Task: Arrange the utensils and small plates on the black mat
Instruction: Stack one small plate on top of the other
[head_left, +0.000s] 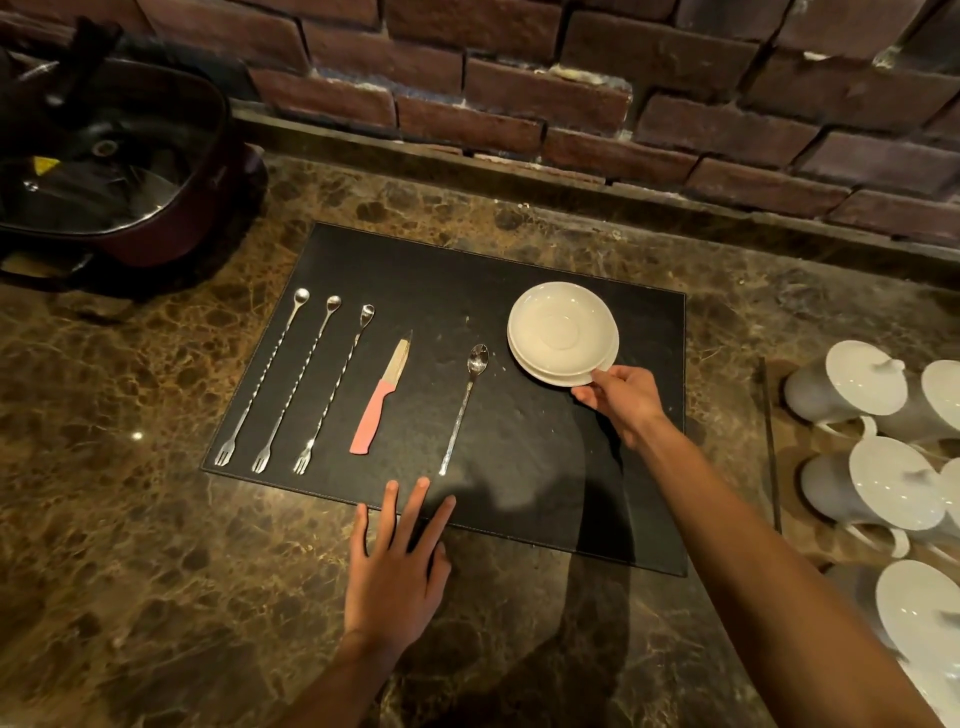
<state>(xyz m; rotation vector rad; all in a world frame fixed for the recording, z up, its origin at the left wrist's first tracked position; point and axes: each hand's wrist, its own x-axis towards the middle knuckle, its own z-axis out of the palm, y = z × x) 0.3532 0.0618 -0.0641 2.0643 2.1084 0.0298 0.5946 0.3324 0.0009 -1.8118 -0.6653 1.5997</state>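
A black mat (519, 270) lies on the marble counter. On its left part lie three long twisted bar spoons with fork ends (306, 384), side by side. Right of them are a pink-handled knife (382, 400) and a long spoon (464, 405). Small white plates (561, 332) are stacked at the mat's right. My right hand (621, 400) grips the stack's near right rim. My left hand (395, 566) rests flat with fingers spread on the mat's front edge, holding nothing.
A dark red pot with a glass lid (104, 166) stands at the back left. Several white lidded jugs (872, 447) fill a tray at the right. A brick wall (571, 93) with a stone ledge runs along the back.
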